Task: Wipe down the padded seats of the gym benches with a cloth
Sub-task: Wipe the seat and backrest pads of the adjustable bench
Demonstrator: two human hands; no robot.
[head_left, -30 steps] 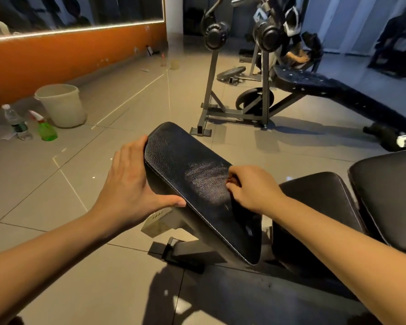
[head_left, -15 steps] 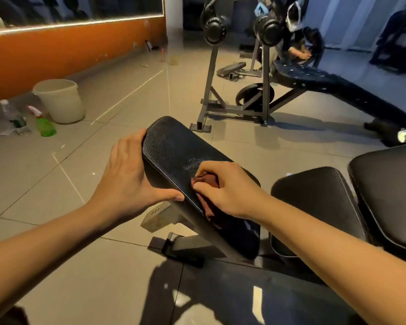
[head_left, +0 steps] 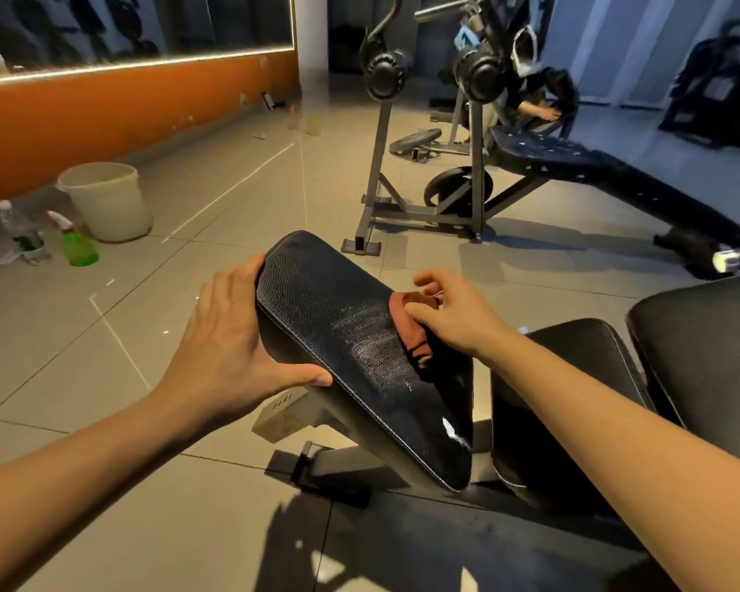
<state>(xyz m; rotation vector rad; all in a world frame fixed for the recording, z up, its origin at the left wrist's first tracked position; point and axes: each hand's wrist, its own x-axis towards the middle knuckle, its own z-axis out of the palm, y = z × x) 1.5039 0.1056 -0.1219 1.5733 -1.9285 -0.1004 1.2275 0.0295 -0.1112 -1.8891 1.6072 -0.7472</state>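
Head view: a dim gym is seen from above, with two bare forearms reaching to a black padded seat [head_left: 338, 318] tilted on its frame.
Left hand [head_left: 231, 348]: laid flat against the seat's outer edge, with fingers straight and together and the thumb resting along the stitched seam. The seat is braced, not clenched.
Right hand [head_left: 449, 318]: curled over a reddish-brown cloth [head_left: 411, 331], which is pinched under the thumb and bent fingers; the fingertips are blurred.
Cloth: pressed onto the seat directly beneath the right hand, with a bunched tail trailing toward the wrist.
Seat surface: a pale, streaky sheen is seen between the two hands. It may be a damp film, though that cannot be told for certain.
Step in hand: judged to be a wiping stroke across this seat.
Doing it well: the cloth would best be spread flatter under the palm. Strokes should overlap from the right hand's side toward the left hand, and the seam and the low end nearest the wrists should not be skipped. Steady pressure from the left hand is advised so the seat does not rock.
Yet to be wiped: two more black pads [head_left: 573, 378] lie just beyond the right forearm.
Beyond the left hand: a bucket [head_left: 107, 198] and a green spray bottle [head_left: 75, 243] stand on the floor, well apart from the seat.
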